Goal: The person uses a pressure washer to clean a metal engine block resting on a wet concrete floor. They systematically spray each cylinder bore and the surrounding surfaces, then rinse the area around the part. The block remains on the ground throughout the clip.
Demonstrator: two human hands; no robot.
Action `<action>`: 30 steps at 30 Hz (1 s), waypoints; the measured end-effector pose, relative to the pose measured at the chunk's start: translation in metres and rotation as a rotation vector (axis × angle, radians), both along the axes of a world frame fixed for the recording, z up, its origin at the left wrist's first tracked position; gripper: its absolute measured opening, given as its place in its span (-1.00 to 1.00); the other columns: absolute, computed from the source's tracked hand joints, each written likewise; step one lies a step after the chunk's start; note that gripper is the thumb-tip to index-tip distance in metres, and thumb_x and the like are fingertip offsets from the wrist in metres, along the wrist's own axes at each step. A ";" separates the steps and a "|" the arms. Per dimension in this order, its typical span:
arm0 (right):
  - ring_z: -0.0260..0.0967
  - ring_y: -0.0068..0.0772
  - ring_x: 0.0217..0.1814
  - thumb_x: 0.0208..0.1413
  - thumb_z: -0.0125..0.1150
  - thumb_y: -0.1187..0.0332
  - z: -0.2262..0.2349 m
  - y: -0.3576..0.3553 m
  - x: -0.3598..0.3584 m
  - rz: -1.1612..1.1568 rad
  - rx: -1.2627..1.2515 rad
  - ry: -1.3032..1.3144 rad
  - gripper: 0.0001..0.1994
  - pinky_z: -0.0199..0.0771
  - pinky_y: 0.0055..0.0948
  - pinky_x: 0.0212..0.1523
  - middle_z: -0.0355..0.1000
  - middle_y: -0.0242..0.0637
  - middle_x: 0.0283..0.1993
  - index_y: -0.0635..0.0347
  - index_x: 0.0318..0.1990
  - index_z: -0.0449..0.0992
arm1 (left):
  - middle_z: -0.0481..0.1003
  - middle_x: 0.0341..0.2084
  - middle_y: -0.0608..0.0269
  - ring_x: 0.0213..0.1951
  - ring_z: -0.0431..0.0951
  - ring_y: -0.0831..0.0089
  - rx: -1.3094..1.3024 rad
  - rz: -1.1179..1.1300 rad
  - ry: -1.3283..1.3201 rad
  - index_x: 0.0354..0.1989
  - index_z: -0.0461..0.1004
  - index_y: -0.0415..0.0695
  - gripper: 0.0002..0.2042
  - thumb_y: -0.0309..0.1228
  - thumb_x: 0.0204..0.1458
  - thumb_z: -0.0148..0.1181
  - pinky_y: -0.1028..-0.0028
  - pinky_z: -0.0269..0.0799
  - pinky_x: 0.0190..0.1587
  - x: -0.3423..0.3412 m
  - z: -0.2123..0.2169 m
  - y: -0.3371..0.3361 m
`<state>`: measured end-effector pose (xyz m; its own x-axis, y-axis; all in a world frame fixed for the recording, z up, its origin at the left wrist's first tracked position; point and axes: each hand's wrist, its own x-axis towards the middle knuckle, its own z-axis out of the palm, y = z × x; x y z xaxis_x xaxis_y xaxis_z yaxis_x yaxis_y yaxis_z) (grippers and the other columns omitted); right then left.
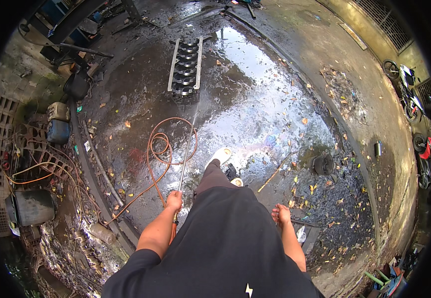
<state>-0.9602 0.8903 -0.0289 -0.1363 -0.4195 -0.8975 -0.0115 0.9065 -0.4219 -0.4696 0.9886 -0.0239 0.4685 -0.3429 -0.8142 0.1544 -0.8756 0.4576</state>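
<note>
Left hand (174, 200) closed around the handle end of a long spray lance (187, 149). From the grip the lance runs up and away, its tip aimed at an engine block (185, 69) lying on the wet concrete floor (265, 99) well ahead. An orange hose (158, 154) loops on the floor just beyond the grip and trails off to its left. Right hand (281, 214) hangs empty, fingers loosely open, well apart from the lance.

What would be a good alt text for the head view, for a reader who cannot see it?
A person's left hand holds a long spray lance aimed at an engine block lying on wet concrete floor. The right hand hangs empty; an orange hose loops nearby.
</note>
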 end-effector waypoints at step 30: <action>0.35 -0.53 -0.56 0.12 0.08 0.20 0.006 -0.005 0.015 0.146 -0.018 0.026 -0.75 0.27 -0.55 -0.63 0.44 -0.35 -0.40 0.15 -0.13 0.42 | 0.32 -0.73 0.31 -0.79 0.29 0.52 0.020 0.012 -0.030 -0.25 0.33 -0.05 -0.73 -0.10 0.15 -0.03 0.45 0.20 -0.80 0.008 -0.018 -0.003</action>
<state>-0.9454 0.8853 -0.0233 -0.0955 -0.4522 -0.8868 -0.1535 0.8869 -0.4357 -0.4615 0.9853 -0.0418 0.4965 -0.3209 -0.8066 0.1512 -0.8830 0.4443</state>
